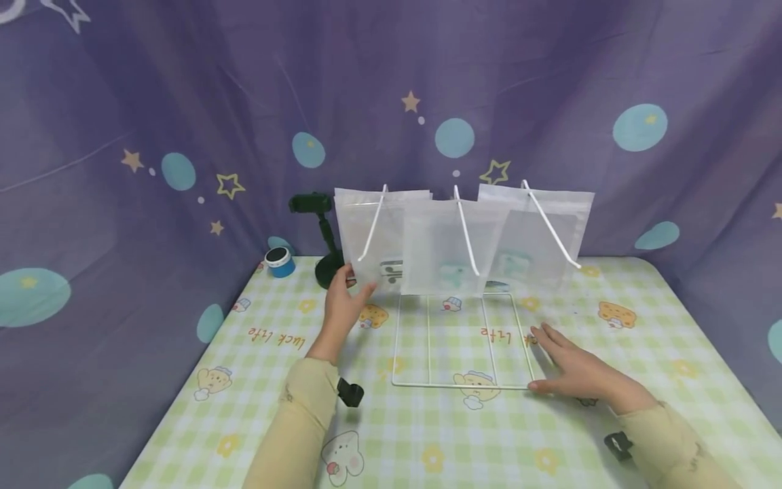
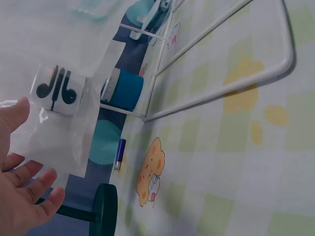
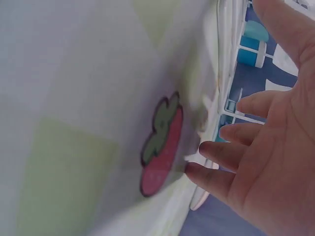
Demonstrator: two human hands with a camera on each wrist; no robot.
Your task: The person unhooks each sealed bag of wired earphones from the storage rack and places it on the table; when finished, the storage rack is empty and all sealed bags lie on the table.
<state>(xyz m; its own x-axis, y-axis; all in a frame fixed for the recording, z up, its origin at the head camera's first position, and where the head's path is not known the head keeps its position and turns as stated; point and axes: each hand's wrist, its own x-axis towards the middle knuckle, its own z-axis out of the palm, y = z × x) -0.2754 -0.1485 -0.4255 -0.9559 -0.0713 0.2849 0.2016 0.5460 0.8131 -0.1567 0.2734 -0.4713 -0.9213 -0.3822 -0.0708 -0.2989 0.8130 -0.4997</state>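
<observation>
Three white wire hooks [image 1: 373, 224] hold translucent zip bags above a white wire rack base [image 1: 462, 387]. The left bag [image 1: 366, 234] contains a card with a dark earphone-like print [image 2: 56, 93]. My left hand [image 1: 343, 305] is at this bag's lower left edge, thumb and fingers spread; whether it touches the plastic I cannot tell. Greenish items show faintly through the middle bag [image 1: 449, 234] and the right bag [image 1: 540, 238]. Beside the base's front right corner, my right hand [image 1: 574, 367] lies low over the cloth with fingers extended, holding nothing.
A dark green stand [image 1: 326, 238] and a blue jar [image 1: 280, 263] stand at the back left. Behind the bags, a blue tub [image 2: 125, 89] and a blue-capped piece [image 2: 120, 153] show in the left wrist view. A checked cloth [image 1: 256, 407] covers the table; a purple curtain hangs behind.
</observation>
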